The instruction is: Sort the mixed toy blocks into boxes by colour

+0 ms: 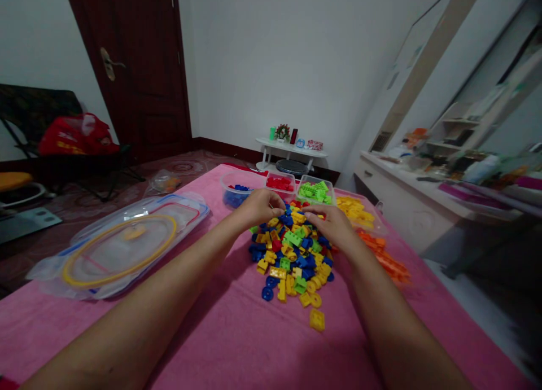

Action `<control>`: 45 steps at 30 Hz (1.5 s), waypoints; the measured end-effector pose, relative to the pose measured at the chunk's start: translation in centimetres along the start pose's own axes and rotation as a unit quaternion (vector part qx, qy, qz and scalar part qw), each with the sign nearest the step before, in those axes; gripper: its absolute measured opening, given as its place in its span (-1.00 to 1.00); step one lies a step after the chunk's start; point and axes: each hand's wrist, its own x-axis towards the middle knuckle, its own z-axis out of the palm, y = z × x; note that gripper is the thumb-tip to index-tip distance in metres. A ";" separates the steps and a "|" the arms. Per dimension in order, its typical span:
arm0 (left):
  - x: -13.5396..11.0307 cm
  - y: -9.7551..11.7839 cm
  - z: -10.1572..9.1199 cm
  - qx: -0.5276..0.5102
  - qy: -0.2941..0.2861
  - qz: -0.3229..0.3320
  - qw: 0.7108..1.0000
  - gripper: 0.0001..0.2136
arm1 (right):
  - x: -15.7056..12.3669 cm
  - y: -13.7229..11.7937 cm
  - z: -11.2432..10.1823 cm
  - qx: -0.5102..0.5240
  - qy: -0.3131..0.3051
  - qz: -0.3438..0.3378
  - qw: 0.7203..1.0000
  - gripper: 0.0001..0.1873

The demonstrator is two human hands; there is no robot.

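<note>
A heap of small plastic building blocks [292, 254] in yellow, blue, green and red lies on a pink cloth [237, 333]. My left hand [260, 206] hovers over the far left side of the heap, fingers curled down into the blocks. My right hand [332, 223] rests on the heap's far right side, fingers bent and pinching among the pieces. What each hand grips is too small to name. Behind the heap stand clear tubs: one with blue blocks [235, 193], one with red blocks [280, 183], one with green blocks [315, 191].
Sorted yellow blocks [354, 208] and orange blocks [385, 260] lie to the right. Stacked clear lids [122, 246] sit at the left on the cloth. A dresser [406, 204] runs along the right, a small white table [292, 150] and a dark door [135, 68] stand behind.
</note>
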 end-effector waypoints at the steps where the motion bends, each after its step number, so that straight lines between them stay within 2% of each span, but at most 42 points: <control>1: -0.2 0.8 0.0 -0.006 -0.025 0.019 0.999 -0.85 | 0.1 0.2 -0.6 0.002 0.004 0.016 1.000 -0.73; 5: -2.1 5.3 1.3 -0.033 -0.148 0.153 0.976 -0.77 | 0.2 0.8 -2.5 0.014 0.029 0.043 0.999 -0.71; 8: -4.4 8.3 3.9 -0.018 -0.234 0.294 0.926 -0.67 | 0.1 0.7 -3.4 0.029 0.062 0.053 0.996 -0.71; 10: -5.8 9.2 5.9 0.020 -0.246 0.362 0.899 -0.56 | -0.1 0.4 -3.7 0.036 0.080 0.059 0.994 -0.71; 12: -6.8 9.1 7.8 0.087 -0.220 0.388 0.891 -0.48 | -0.2 0.1 -3.9 0.038 0.091 0.060 0.993 -0.72; 15: -7.1 7.7 9.5 0.177 -0.157 0.375 0.896 -0.47 | -0.2 0.0 -3.7 0.029 0.093 0.057 0.994 -0.73; 18: -6.5 6.4 9.7 0.229 -0.109 0.340 0.905 -0.53 | -0.1 0.3 -3.3 0.012 0.089 0.061 0.994 -0.73; 24: -4.4 5.2 8.1 0.243 -0.040 0.236 0.940 -0.49 | 0.0 1.0 -1.4 -0.025 0.080 0.066 0.994 -0.76; 28: -2.9 3.6 6.7 0.232 -0.003 0.165 0.959 -0.62 | -0.2 1.3 -0.1 -0.061 0.060 0.071 0.994 -0.78; 31: -1.9 1.8 6.0 0.201 0.008 0.116 0.973 -0.65 | -0.4 1.1 0.6 -0.070 0.035 0.074 0.994 -0.74; 36: -1.1 -0.5 5.6 0.148 0.015 0.041 0.988 -0.68 | -0.8 0.7 1.7 -0.089 -0.014 0.053 0.995 -0.48; 38: -1.1 -0.9 5.7 0.149 0.026 0.029 0.988 -0.69 | -0.8 0.8 1.9 -0.088 -0.029 0.045 0.995 -0.44; 42: -1.3 -0.8 6.3 0.170 0.034 0.034 0.984 -0.64 | -0.7 1.0 2.0 -0.099 -0.053 0.054 0.992 -0.55; 45: -1.4 -0.4 6.6 0.184 0.044 0.042 0.981 -0.66 | -0.8 0.9 2.2 -0.126 -0.045 0.055 0.989 -0.56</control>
